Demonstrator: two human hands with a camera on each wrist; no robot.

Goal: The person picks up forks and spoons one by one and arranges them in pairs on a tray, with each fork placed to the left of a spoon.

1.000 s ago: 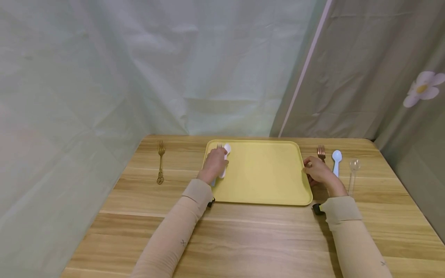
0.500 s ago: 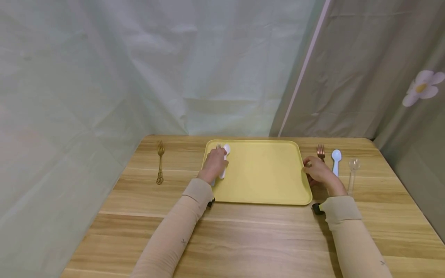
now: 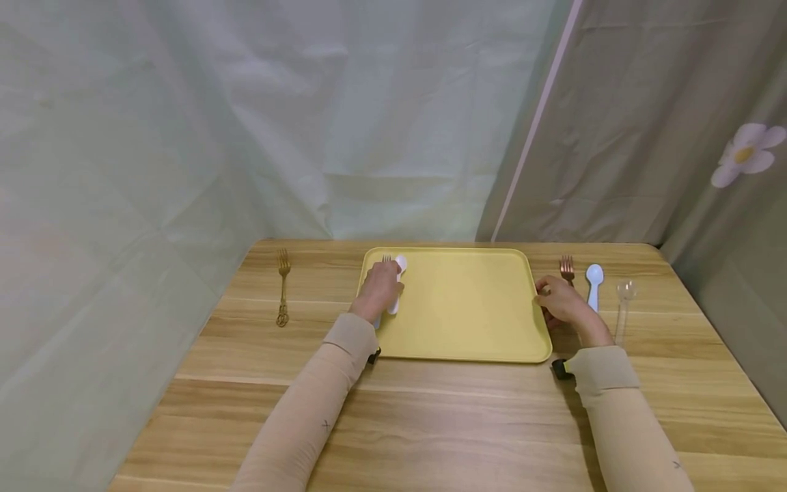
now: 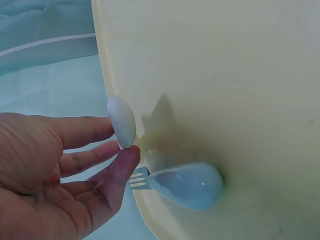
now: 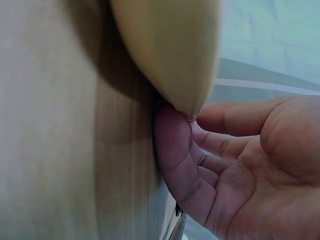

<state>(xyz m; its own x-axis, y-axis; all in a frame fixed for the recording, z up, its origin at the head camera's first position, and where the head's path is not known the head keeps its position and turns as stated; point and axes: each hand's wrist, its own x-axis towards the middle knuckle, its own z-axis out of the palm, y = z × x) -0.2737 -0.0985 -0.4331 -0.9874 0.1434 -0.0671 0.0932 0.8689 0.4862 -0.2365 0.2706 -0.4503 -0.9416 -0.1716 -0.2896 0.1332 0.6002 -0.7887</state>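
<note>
A yellow tray (image 3: 467, 307) lies on the wooden table. Over its left side, my left hand (image 3: 378, 287) pinches a white spoon (image 4: 122, 122) between thumb and fingers. Right beside the spoon, a fork with a light-blue handle (image 4: 192, 185) lies on the tray; my hand covers its middle in the head view, with its tines (image 3: 387, 258) showing beyond. My right hand (image 3: 558, 299) pinches the right rim of the tray, thumb on one side and fingers on the other, as the right wrist view shows.
A gold ornate fork (image 3: 283, 287) lies left of the tray. To the right lie a copper-coloured fork (image 3: 568, 268), a light-blue spoon (image 3: 594, 283) and a clear spoon (image 3: 626, 301). Curtains (image 3: 393, 137) hang behind the table's far edge.
</note>
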